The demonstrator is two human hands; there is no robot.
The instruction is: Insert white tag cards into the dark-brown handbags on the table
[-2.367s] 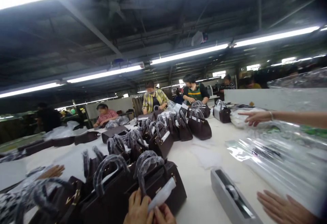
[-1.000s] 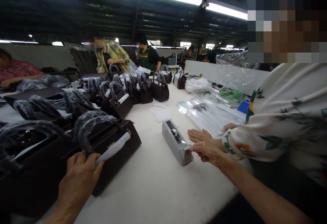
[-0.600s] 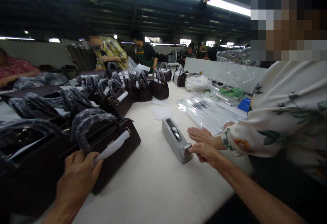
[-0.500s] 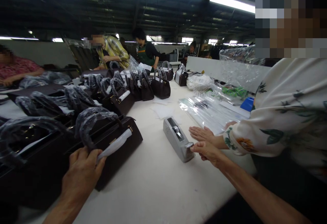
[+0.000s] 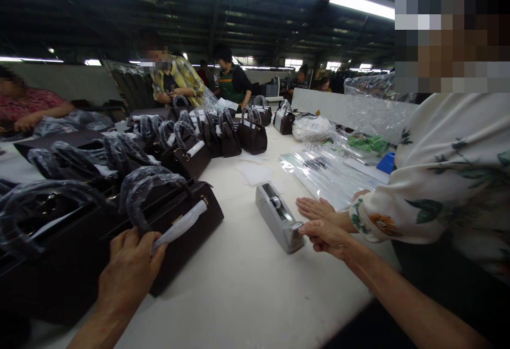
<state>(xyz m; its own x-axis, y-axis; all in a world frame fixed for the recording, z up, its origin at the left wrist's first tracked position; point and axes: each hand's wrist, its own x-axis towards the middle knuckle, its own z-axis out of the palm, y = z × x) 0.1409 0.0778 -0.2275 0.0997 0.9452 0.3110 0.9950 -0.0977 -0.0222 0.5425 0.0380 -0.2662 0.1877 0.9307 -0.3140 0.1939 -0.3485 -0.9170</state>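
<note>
Here the left hand (image 5: 129,269) is curled over the top of the nearest dark handbag (image 5: 187,232), fingers closed on one end of its white wrapped strip (image 5: 181,226), just beside the plastic-covered handles (image 5: 145,189). The right hand (image 5: 324,236) is stretched out to the grey tape dispenser (image 5: 279,223), fingertips pinched at its near cutter end; whether any tape sits between them cannot be told.

The bag lies tipped back among a row of like handbags (image 5: 187,147) that crowds the left half of the white surface (image 5: 247,296). The strip's long axis runs from the left hand up and to the right, toward the dispenser. The dispenser's long axis runs away from the person, cutter end nearest.

Between bag and dispenser the surface is bare, and that bare stretch carries on to the near edge. On the far side of the dispenser a co-worker's hand (image 5: 316,208) lies flat, just beside the right hand, the floral sleeve (image 5: 438,179) closing in the right side. Behind it lie clear plastic bags (image 5: 322,173), near the dispenser. Other people (image 5: 179,78) work at the far end.
</note>
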